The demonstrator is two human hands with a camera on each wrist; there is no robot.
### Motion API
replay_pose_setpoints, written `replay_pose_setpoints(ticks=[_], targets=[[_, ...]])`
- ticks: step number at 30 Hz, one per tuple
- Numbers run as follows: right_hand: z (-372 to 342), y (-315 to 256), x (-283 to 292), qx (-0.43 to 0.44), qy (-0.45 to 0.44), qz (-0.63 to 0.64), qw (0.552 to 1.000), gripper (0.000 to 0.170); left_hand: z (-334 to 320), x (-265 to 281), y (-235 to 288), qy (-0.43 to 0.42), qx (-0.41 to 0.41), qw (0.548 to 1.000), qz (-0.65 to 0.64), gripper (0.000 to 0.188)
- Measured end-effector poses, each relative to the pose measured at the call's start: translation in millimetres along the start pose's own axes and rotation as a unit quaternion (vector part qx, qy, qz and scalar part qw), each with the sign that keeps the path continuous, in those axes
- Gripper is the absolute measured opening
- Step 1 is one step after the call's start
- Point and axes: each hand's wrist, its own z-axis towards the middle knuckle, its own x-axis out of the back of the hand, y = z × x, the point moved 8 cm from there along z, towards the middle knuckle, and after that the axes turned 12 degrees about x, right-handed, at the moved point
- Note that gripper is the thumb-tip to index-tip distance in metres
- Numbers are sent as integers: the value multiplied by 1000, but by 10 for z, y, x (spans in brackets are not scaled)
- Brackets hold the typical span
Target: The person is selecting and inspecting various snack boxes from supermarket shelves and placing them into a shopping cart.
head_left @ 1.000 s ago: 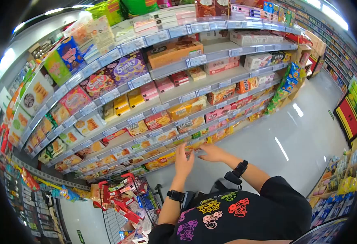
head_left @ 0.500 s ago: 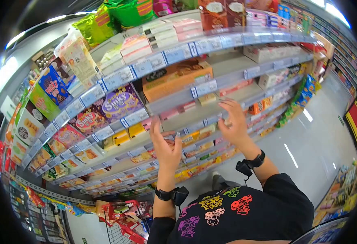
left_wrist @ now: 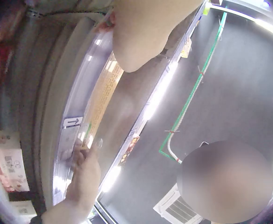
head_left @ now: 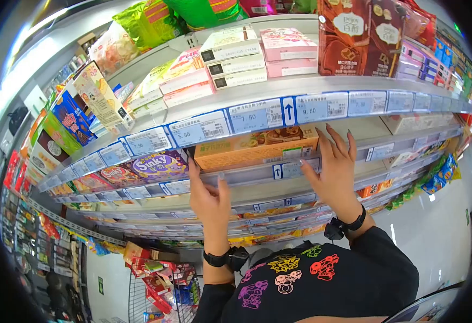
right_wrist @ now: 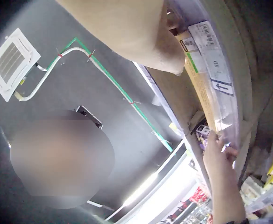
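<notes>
A long orange-brown box [head_left: 236, 155] with pictures of snacks stands on the shelf just under the top one. At its left end is my left hand [head_left: 210, 202], forefinger pointing up along the box's edge and thumb raised in front. My right hand [head_left: 335, 169] is at the other end, its fingers spread beside the box's corner and the thumb by the shelf's front edge. In the left wrist view the box's side [left_wrist: 103, 91] runs between the two hands. The right wrist view shows the box [right_wrist: 199, 88] behind the price-label strip [right_wrist: 213, 56].
Purple Sinky boxes [head_left: 160, 166] stand left of the orange-brown box. Above, the top shelf's label strip [head_left: 203, 128] juts forward, with stacked pink and white boxes [head_left: 289, 46] and brown packs [head_left: 343, 37]. A loaded wire shopping cart [head_left: 163, 285] stands at lower left.
Both hands have risen from low in front of the body to the two ends of the orange-brown box. The view has moved closer to the upper shelves.
</notes>
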Motion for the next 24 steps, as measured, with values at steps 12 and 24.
replay_pose_setpoints(ticks=[12, 24], targets=[[149, 115, -32, 89, 111, 82, 986, 71, 81, -74, 207, 74, -25, 995, 55, 65], [-275, 440, -192, -16, 314, 255, 914, 73, -202, -103, 266, 89, -210, 969, -93, 68]])
